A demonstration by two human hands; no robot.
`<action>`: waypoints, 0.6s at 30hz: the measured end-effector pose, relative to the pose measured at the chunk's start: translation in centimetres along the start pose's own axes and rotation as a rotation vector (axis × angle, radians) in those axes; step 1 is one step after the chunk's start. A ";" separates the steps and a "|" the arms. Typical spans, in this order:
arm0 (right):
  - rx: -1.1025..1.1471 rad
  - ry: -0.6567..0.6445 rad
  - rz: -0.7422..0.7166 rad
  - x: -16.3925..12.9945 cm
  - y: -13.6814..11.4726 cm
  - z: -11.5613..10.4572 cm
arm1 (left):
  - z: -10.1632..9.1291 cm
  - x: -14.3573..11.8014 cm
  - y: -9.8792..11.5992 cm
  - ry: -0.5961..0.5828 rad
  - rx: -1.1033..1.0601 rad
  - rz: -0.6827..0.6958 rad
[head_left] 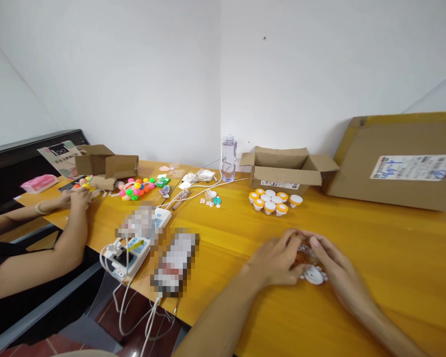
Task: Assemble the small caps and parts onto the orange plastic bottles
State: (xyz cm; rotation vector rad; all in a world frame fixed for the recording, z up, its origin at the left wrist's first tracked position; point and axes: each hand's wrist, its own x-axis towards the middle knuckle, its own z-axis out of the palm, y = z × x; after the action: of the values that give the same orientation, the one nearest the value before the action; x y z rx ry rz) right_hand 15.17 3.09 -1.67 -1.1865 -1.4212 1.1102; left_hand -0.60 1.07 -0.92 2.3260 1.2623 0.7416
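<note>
My left hand (275,258) and my right hand (332,258) meet over the orange table (394,258), both closed around one small clear jar (305,254). Its white lid (314,275) shows just below my fingers, resting at the table surface. Whether the lid is attached to the jar is hidden by my fingers. A cluster of several small jars with white and orange lids (273,200) stands farther back, apart from my hands.
An open cardboard box (288,168) and a clear water bottle (229,157) stand at the back. A large flat carton (397,161) leans at the right. Power strips (132,250) with cables lie at the left edge. Another person's hands (76,198) work near colourful balls (137,188).
</note>
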 end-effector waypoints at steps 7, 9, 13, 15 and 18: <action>0.009 -0.011 -0.029 -0.4 0.8 -0.1 | -0.4 -0.1 0.3 -0.019 0.007 -0.013; 0.015 -0.014 -0.039 -0.3 0.9 -0.1 | -0.6 -0.2 0.3 -0.016 -0.005 -0.015; 0.019 -0.038 -0.074 -0.2 0.9 -0.5 | -0.8 -0.3 0.2 -0.019 -0.055 -0.009; 0.003 -0.052 -0.100 -0.2 0.9 -0.9 | -0.8 -0.3 0.0 -0.006 -0.079 -0.006; -0.012 -0.096 -0.116 -0.3 1.0 -1.5 | -0.8 -0.4 -0.2 -0.002 -0.083 -0.010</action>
State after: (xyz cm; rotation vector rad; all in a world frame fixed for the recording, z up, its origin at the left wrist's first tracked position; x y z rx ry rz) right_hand 16.86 2.97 -2.46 -1.0572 -1.5520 1.0914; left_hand -1.35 0.90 -0.52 2.2523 1.2184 0.7736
